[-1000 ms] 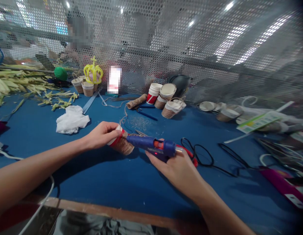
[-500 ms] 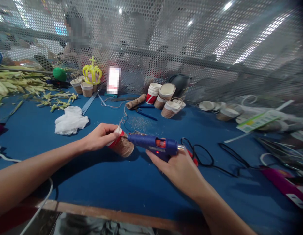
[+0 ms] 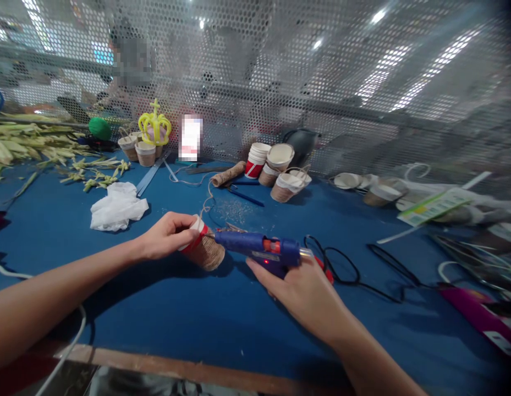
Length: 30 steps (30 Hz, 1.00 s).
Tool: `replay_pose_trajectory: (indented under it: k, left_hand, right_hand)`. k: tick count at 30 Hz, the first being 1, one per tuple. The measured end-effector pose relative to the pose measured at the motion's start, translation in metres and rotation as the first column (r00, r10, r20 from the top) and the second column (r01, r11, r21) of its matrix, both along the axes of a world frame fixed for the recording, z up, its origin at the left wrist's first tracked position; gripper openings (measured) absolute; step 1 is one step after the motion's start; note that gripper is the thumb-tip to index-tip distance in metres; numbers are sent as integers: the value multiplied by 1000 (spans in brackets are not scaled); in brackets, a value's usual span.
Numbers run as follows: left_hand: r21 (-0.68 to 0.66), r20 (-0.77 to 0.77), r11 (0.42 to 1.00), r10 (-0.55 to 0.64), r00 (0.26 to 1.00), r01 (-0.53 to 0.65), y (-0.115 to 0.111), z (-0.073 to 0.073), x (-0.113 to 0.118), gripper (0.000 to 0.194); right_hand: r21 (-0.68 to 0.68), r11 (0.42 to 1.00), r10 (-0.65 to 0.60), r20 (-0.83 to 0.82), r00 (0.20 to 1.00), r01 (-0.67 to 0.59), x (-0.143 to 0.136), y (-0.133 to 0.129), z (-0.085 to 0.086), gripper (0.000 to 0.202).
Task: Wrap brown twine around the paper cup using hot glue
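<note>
My left hand [image 3: 176,234] is closed on the rim end of a red and white paper cup [image 3: 208,252], which lies tilted with its lower part wrapped in brown twine. My right hand [image 3: 302,286] grips a blue glue gun [image 3: 255,247] with a small red light lit on its side. The gun's nozzle points left, at the edge of the twine wrap; whether it touches is too small to tell. From the cup, a loose strand of twine [image 3: 209,192] runs back to a twine roll [image 3: 229,174].
Twine-wrapped cups [image 3: 285,187] and stacked paper cups [image 3: 257,159] stand at the back. White cloth [image 3: 118,206] lies left, near dried husks [image 3: 20,140] and a yellow crown [image 3: 154,124]. A black cord [image 3: 358,269] and purple power strip [image 3: 478,311] lie right. A perforated screen [image 3: 247,71] rises behind.
The view has shifted slightly. Both hands keep their hold, and the glue gun's nozzle stays by the cup's twine edge with little visible movement.
</note>
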State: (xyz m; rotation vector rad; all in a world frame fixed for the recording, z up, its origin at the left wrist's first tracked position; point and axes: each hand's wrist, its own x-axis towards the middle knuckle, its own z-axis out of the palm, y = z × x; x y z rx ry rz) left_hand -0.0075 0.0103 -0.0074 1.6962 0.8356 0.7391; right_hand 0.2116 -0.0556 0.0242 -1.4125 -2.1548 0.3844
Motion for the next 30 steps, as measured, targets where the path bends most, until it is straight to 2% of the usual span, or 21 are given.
replay_pose_trajectory:
  k: [9, 15, 17, 20, 23, 26, 30]
  left_hand:
    - [29, -8, 1000, -12, 1000, 12, 0, -1, 0, 24]
    - [23, 22, 998, -52, 998, 51, 0, 0, -2, 22]
    - [11, 30, 999, -52, 998, 52, -1, 2, -2, 20]
    - [0, 28, 999, -37, 999, 37, -2, 4, -1, 18]
    - [-17, 12, 999, -34, 999, 35, -2, 4, 0, 18]
    - [-36, 18, 998, -43, 999, 44, -2, 4, -1, 20]
    - [-7, 18, 999, -34, 999, 34, -2, 3, -1, 17]
  right_hand:
    - [-45, 999, -14, -103, 995, 10, -8, -3, 8, 15]
    - [13, 999, 45, 67, 997, -46, 5, 1, 0, 19]
    - [9, 1000, 16, 57, 998, -17, 8, 4, -4, 20]
    - [-45, 998, -46, 15, 999, 46, 9, 5, -5, 19]
    - [-103, 993, -54, -10, 998, 53, 5, 3, 0, 26]
    - [-210, 973, -118, -69, 991, 101, 0, 1, 5, 38]
    - [-287, 945, -194, -109, 975, 156, -3, 3, 8, 40]
